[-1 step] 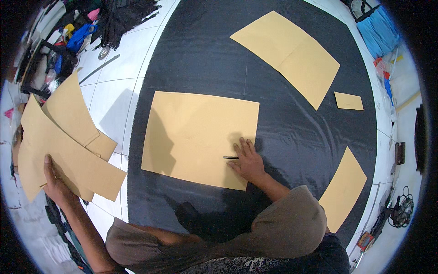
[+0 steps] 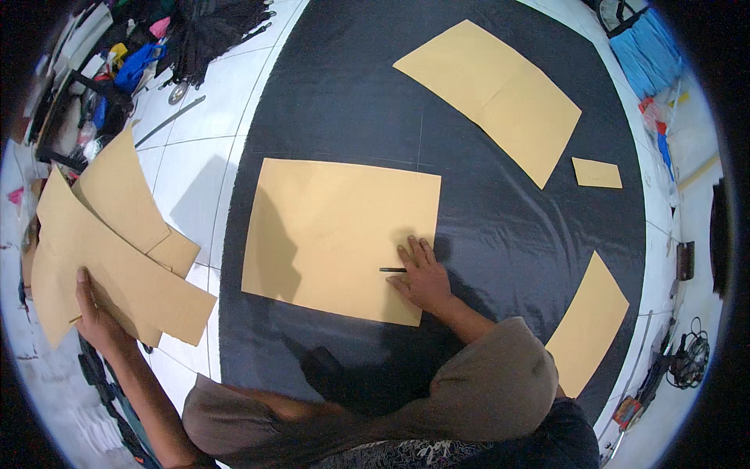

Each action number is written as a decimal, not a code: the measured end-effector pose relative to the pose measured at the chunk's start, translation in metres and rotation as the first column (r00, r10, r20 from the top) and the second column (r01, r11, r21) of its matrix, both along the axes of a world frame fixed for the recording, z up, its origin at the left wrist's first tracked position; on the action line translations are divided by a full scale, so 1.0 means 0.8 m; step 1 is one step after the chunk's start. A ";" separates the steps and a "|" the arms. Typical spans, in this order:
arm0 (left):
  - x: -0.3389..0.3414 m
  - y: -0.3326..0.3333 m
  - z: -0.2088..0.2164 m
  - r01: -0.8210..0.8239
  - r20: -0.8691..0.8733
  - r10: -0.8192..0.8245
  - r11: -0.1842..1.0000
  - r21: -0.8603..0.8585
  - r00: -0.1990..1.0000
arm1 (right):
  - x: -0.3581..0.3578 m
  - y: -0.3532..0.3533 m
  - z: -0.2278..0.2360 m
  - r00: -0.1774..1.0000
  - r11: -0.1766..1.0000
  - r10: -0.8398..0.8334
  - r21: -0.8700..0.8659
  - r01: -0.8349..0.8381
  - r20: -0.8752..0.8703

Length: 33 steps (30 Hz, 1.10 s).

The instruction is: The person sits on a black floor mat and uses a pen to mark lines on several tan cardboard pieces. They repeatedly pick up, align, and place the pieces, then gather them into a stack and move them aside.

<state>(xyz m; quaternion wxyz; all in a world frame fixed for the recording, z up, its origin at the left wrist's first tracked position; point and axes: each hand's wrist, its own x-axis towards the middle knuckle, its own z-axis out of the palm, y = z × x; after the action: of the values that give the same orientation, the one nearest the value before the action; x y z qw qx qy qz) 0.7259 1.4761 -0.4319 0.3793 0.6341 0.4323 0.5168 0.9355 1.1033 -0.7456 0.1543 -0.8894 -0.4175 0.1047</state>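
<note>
My left hand point(image 2: 98, 316) grips several tan card pattern pieces point(image 2: 117, 266) over the white tiles at the left, its thumb on top and the other fingers hidden beneath. A large four-sided tan card piece point(image 2: 336, 227) lies flat on the dark cloth point(image 2: 336, 94). My right hand point(image 2: 426, 277) presses on its right part with fingers spread. A thin black pen point(image 2: 392, 270) pokes out leftward between thumb and fingers of that hand; the rest of it is hidden under the palm. Faint chalk-like lines mark the cloth just above the card.
More card lies on the cloth: a large bent piece point(image 2: 500, 94) at the far right, a small one point(image 2: 598, 173) beside it, and a slanted one point(image 2: 590, 328) near my right. Mixed bags and fabric point(image 2: 141, 66) crowd the far left; a cable coil point(image 2: 689, 359) sits at the right.
The large card piece has shifted very slightly left, along with my right hand and the pen. The left hand has barely moved.
</note>
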 end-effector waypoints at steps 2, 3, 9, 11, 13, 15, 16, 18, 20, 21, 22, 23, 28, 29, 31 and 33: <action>-0.010 0.011 -0.003 0.004 0.035 -0.004 1.000 0.008 0.999 | 0.002 0.012 -0.002 1.000 1.000 0.009 0.017 -0.009 0.015; -0.011 0.011 -0.004 0.004 0.050 -0.005 1.000 0.008 0.999 | 0.002 0.018 -0.004 0.999 0.999 0.014 0.033 -0.015 0.029; -0.001 -0.006 -0.002 -0.060 0.052 0.067 0.990 -0.130 0.996 | 0.004 0.037 -0.010 0.996 0.978 0.029 0.203 -0.046 0.089; -0.006 0.000 -0.008 -0.028 0.063 0.034 0.996 -0.086 0.997 | 0.004 0.041 -0.016 0.994 0.970 0.024 0.239 -0.048 0.103; -0.010 0.003 -0.010 -0.015 0.068 0.020 0.997 -0.077 0.998 | 0.004 0.047 -0.016 0.996 0.971 0.023 0.236 -0.042 0.083; -0.015 0.002 -0.009 -0.024 0.063 0.031 0.995 -0.099 0.998 | 0.004 0.051 -0.017 0.995 0.970 0.029 0.237 -0.052 0.101; -0.017 0.005 -0.010 -0.025 0.072 0.033 0.994 -0.104 0.997 | 0.004 0.052 -0.017 0.994 0.970 0.036 0.236 -0.061 0.107; -0.019 0.015 -0.014 -0.033 0.086 0.043 0.994 -0.106 0.995 | 0.004 0.052 -0.018 0.995 0.981 0.022 0.192 -0.039 0.094; -0.021 0.019 -0.020 -0.026 0.066 0.031 0.997 -0.076 0.997 | 0.006 0.052 -0.018 0.998 0.990 0.024 0.141 -0.032 0.060; -0.022 0.020 -0.019 -0.023 0.054 0.026 0.998 -0.057 0.998 | 0.006 0.054 -0.019 0.999 0.992 0.028 0.120 -0.030 0.025; -0.022 0.016 -0.015 -0.008 0.057 0.013 0.997 -0.079 0.998 | 0.004 0.056 -0.019 0.999 0.995 0.031 0.098 -0.030 -0.011; -0.022 0.016 -0.016 -0.011 0.050 0.014 0.998 -0.069 0.999 | 0.005 0.056 -0.020 0.999 0.997 0.030 0.072 -0.028 -0.039; -0.020 0.019 -0.021 -0.037 0.030 0.037 0.999 -0.022 0.999 | 0.003 0.058 -0.012 0.999 0.998 0.035 0.046 -0.034 -0.012; -0.020 0.019 -0.020 -0.046 0.022 0.047 0.999 -0.014 0.999 | 0.003 0.059 -0.011 0.999 0.999 0.036 0.037 -0.035 -0.009; -0.022 0.020 -0.021 -0.050 0.022 0.050 0.999 -0.014 0.999 | 0.004 0.058 -0.012 0.999 0.999 0.040 0.036 -0.040 0.004; -0.023 0.021 -0.021 -0.039 0.029 0.040 0.998 -0.055 0.999 | 0.007 0.056 -0.014 0.999 0.998 0.042 0.047 -0.043 0.025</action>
<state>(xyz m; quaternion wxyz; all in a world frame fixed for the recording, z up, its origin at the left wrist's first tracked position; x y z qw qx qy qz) 0.7078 1.4930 -0.4489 0.3927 0.6070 0.4530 0.5217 0.9407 1.1478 -0.7570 0.1680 -0.8776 -0.4403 0.0873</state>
